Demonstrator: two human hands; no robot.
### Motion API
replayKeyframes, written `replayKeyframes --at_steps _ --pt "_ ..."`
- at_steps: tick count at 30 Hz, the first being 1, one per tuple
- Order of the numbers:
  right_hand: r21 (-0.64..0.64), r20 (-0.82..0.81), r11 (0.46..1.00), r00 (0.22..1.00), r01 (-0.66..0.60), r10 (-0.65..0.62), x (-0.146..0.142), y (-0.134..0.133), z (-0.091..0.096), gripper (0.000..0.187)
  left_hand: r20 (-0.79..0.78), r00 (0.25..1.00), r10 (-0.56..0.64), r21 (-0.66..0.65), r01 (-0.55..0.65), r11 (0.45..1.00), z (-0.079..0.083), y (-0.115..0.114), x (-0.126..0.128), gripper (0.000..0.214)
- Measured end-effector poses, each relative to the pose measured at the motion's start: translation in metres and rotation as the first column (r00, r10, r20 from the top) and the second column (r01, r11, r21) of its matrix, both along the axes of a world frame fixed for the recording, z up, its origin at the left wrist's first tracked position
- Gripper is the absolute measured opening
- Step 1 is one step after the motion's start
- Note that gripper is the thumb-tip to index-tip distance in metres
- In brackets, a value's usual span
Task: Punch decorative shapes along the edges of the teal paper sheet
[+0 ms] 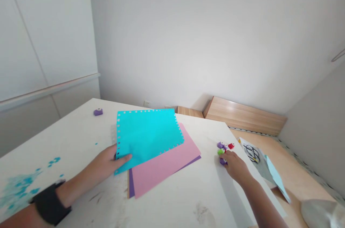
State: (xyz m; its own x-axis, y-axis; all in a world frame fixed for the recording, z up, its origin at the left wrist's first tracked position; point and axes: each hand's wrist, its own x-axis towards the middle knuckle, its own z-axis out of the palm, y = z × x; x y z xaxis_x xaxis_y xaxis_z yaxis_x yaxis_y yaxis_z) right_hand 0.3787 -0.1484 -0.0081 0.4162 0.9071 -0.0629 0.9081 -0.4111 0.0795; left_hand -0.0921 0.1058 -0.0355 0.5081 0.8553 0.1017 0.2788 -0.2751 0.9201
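Note:
My left hand point(115, 159) grips the lower left corner of a bright blue sheet of paper point(151, 134), thumb on top. Small holes are punched along the sheet's edges. Under it lie a pink sheet point(172, 159) and a purple sheet point(131, 185), partly covered. My right hand point(234, 165) is closed at a cluster of small craft hole punches with eyes. Its fingers touch a green punch point(221, 151) and a purple punch point(223, 161); which one they grip is partly hidden. Another purple punch point(220, 145) and a red punch point(231, 146) sit just beyond.
One more purple punch point(98, 112) lies at the table's far left. Blue paper bits point(24, 185) are scattered at the left on the white table point(167, 206). Beyond the right edge, a lower wooden surface point(296, 163) holds a black cable point(252, 153) and papers.

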Motion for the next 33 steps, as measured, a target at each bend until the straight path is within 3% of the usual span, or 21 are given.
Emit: replayKeyframes --at_steps 6,10,12,15,17,20,26,33 --pt "0.049 -0.062 0.999 0.998 0.013 -0.01 0.005 0.01 0.006 0.022 0.017 1.0 0.007 0.019 -0.007 1.0 -0.004 -0.001 -0.002 0.043" --pt "0.309 -0.251 0.951 0.964 -0.005 0.087 -0.03 0.036 0.019 0.03 0.037 0.999 -0.038 -0.041 0.039 0.998 -0.008 -0.001 -0.002 0.042" --pt "0.413 -0.483 0.91 0.858 0.045 0.177 -0.063 0.056 0.025 0.034 0.09 0.994 -0.058 -0.059 0.064 0.996 -0.008 -0.002 0.0 0.042" --pt "0.404 -0.832 0.9 0.473 0.161 0.289 -0.124 0.092 0.024 0.041 0.205 0.978 -0.031 -0.046 0.041 0.998 -0.003 -0.002 0.003 0.042" --pt "0.382 -0.914 0.899 0.233 0.213 0.334 -0.164 0.114 0.02 0.043 0.268 0.964 -0.006 -0.042 0.017 0.999 0.002 -0.003 0.004 0.043" --pt "0.325 -0.942 0.892 0.022 0.312 0.336 -0.209 0.139 0.01 0.045 0.313 0.949 0.015 -0.067 0.006 0.998 0.008 -0.006 0.004 0.042" --pt "0.262 -0.9 0.835 -0.189 0.484 0.392 -0.237 0.159 -0.008 0.042 0.336 0.94 0.051 -0.139 -0.004 0.99 0.009 -0.013 0.006 0.043" --pt "0.238 -0.88 0.801 -0.228 0.55 0.417 -0.239 0.158 -0.016 0.038 0.306 0.947 0.096 -0.122 -0.061 0.991 0.001 -0.013 0.01 0.045"
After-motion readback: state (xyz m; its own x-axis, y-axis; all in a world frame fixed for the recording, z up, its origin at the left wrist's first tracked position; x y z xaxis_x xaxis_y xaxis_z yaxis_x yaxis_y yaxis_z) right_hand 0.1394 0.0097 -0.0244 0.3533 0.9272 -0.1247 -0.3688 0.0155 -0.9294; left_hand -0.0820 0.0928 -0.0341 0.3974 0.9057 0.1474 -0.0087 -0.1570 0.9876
